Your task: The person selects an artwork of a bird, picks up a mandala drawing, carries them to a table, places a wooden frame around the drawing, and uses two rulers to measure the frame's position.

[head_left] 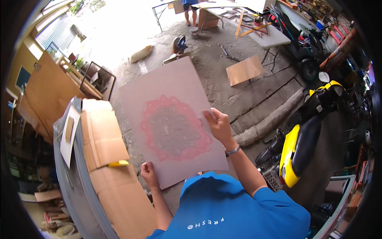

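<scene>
Board (129, 99), pale with a red ring (179, 154) around a grey patch (175, 129), held out over the floor (215, 67) by right hand (218, 124), clasped on the right edge, and by left hand (149, 175) near the lower-left corner, apparently pinching, grip partly hidden, with cardboard (105, 137) to the left.

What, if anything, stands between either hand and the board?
Nothing visible does. The left hand holds the board at its lower left edge, and the right hand holds it at its right edge. The cardboard lies off to the left, not between them.
</scene>
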`<state>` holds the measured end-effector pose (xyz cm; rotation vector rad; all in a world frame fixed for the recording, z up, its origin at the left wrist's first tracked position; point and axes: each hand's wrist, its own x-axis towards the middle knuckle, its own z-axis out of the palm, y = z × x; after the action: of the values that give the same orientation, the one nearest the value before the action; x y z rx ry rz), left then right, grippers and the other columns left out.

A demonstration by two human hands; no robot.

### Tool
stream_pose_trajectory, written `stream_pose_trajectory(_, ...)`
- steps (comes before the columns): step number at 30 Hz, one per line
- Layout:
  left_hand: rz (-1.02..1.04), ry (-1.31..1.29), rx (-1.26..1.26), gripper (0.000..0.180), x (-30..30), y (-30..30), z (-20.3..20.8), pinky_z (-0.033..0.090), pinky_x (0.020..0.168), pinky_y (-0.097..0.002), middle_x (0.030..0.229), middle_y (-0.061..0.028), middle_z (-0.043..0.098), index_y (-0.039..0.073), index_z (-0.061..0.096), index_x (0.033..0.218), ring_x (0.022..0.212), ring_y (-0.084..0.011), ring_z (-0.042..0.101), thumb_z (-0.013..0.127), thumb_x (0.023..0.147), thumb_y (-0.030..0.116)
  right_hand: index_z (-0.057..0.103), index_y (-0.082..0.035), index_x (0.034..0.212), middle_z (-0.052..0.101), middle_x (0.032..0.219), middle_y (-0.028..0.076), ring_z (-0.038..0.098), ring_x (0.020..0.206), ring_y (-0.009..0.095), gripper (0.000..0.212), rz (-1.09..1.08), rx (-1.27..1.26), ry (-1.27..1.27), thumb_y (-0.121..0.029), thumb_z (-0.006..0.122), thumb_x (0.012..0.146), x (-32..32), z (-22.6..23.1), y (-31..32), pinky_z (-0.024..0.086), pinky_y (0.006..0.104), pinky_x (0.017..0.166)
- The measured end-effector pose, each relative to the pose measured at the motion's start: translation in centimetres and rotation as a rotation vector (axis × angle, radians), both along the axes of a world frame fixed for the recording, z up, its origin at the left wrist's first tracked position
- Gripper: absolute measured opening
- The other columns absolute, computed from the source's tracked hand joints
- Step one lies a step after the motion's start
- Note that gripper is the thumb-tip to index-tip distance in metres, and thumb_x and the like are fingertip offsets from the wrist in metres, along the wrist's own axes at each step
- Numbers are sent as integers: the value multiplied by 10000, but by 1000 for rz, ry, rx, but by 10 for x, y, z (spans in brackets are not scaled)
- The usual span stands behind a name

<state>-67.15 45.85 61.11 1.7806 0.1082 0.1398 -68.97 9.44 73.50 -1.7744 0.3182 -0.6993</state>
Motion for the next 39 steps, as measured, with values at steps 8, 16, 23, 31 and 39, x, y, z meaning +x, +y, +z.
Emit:
stream_pose_trajectory(8, -392, -5, -77, 225, 235, -203, 66, 357, 563, -187, 757, 53, 556, 26, 617, 906, 655, -12, 448, 621, 978, 239, 659, 21, 936, 575, 761, -66, 437, 684, 27, 284, -362, 103, -23, -256, 615, 981, 108, 11, -184, 384, 225, 571)
stream_pose_trajectory(16, -638, 0, -195, 185, 417, -420, 38, 421, 587, -199, 755, 35, 589, 8, 616, 937, 646, -28, 508, 615, 979, 188, 654, 64, 1003, 656, 843, -6, 495, 735, 48, 291, -576, 207, -143, -217, 578, 999, 231, -21, -383, 416, 231, 636)
stream_pose_trajectory(23, -651, 68, -140, 169, 569, -567, 46, 421, 572, -187, 776, 31, 612, 12, 619, 939, 644, -22, 524, 617, 975, 177, 659, 77, 1057, 669, 895, 4, 522, 774, 59, 268, -569, 148, -23, -170, 575, 994, 382, -44, -546, 431, 228, 693)
stream_pose_trajectory(31, -687, 82, -207, 155, 745, -723, 13, 407, 563, -181, 760, 30, 618, 11, 612, 930, 653, -15, 523, 605, 980, 157, 672, 54, 1037, 605, 815, -34, 462, 730, 47, 231, -553, 170, -25, -152, 579, 989, 544, -57, -717, 394, 227, 664)
stream_pose_trajectory(39, -855, 128, -250, 137, 935, -913, -4, 423, 588, -187, 795, 22, 628, 21, 600, 945, 662, -20, 530, 594, 985, 152, 662, 7, 892, 441, 693, -87, 329, 634, 31, 216, -630, 238, -69, -170, 584, 988, 701, -85, -893, 292, 231, 556)
